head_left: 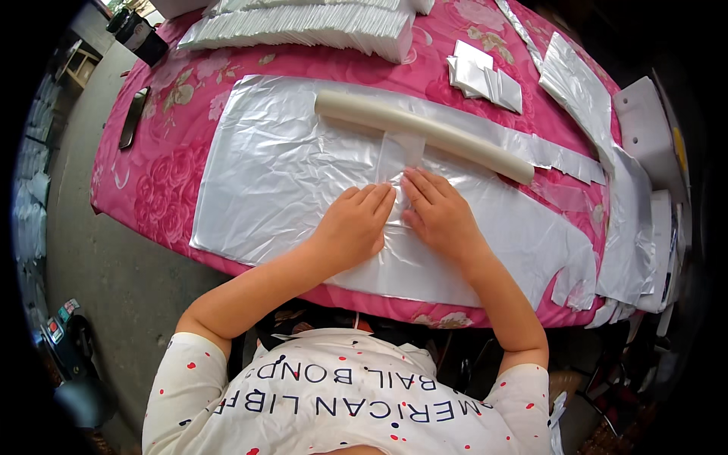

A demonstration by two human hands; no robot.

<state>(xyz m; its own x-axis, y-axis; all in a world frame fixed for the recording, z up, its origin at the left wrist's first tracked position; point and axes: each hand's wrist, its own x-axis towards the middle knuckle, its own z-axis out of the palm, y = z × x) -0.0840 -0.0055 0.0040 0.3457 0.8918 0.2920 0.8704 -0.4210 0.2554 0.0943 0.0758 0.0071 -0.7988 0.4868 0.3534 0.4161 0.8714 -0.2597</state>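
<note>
A stack of thin, translucent white plastic sheets [265, 152] lies wrinkled across the table. Over its middle, a narrow strip of clear film [402, 149] runs from under a long pale tube [425, 129] toward my hands. My left hand [356, 220] rests palm down beside the strip's near end, fingers stretched and close together. Facing it, my right hand [441, 214] presses its extended fingertips on the plastic, thumb pointing inward. A small gap separates the two hands. Both touch the film; whether any fold is pinched under the fingers is hidden.
A pink floral cloth [171, 182] covers the table. Far back stand stacked white folded packets [303, 30]; a small pile [485, 76] lies at right. A phone [134, 117] and black cup [138, 36] are at left. More plastic [628, 220] and a white box [648, 129] line the right edge.
</note>
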